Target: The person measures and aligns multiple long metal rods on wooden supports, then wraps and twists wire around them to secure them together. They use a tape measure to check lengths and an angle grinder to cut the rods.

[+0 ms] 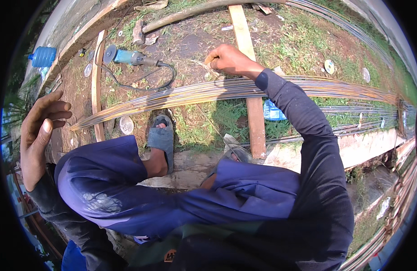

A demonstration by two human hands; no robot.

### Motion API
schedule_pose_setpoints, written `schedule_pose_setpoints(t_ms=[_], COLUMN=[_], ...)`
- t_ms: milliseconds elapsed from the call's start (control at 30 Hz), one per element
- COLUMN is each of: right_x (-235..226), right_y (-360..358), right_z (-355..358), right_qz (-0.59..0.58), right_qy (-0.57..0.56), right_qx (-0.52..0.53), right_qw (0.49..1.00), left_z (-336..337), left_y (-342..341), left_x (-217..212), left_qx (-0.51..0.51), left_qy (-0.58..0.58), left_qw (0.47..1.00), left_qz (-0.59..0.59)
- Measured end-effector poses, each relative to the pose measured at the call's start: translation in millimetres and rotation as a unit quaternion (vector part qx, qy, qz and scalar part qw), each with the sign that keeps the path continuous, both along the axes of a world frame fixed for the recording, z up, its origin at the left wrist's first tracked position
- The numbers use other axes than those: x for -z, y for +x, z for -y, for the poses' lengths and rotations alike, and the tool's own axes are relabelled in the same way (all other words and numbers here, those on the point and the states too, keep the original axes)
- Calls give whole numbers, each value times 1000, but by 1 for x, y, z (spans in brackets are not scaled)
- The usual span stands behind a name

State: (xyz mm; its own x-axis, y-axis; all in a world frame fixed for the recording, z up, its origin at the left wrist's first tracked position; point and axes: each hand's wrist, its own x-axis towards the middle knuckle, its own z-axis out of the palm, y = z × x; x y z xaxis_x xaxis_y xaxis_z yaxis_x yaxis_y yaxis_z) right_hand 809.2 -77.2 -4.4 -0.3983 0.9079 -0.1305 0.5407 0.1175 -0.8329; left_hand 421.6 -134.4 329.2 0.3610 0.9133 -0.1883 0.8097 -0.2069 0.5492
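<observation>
A long bundle of thin steel rods (181, 96), rusty in places, runs across in front of me from the left to the far right. My right hand (233, 61) is above the far side of the bundle, its fingers closed in a pinch; whatever is in them is too small to make out. At the left, my left hand (39, 135) is raised beside the rods' left end, empty, with fingers loosely bent and the thumb apart. Two wooden battens, one on the left (98, 86) and one on the right (255, 117), lie beneath the rods.
Beyond the rods lies an angle grinder (127, 57) with its cord curling toward the bundle. A long-handled hammer (139, 32) lies farther back. At the left stands a blue water jug (44, 57). A crushed blue bottle (274, 111) touches the right batten. More rods (348, 20) lie far right.
</observation>
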Motion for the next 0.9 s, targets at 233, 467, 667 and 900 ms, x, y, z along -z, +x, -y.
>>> schedule_pose_setpoints(t_ms=[233,467,667,900], right_x=[39,89,87,45], right_y=[-40,-98,-127,-146], right_z=[80,184,186,136], right_qz=[-31,-141,-225,27], right_qy=[68,-92,-197,94], right_qx=[-78,96,162,93], right_qw=[994,981,941,991], left_z=[7,-1,-21,-112], left_y=[-83,-39,-92,-208], left_x=[69,131,192,264], left_qx=[-197,-120,-110,-264], left_qy=[-147,-324,-374,-179], left_qw=[963,909,912,939], left_qz=[115,234,127,125])
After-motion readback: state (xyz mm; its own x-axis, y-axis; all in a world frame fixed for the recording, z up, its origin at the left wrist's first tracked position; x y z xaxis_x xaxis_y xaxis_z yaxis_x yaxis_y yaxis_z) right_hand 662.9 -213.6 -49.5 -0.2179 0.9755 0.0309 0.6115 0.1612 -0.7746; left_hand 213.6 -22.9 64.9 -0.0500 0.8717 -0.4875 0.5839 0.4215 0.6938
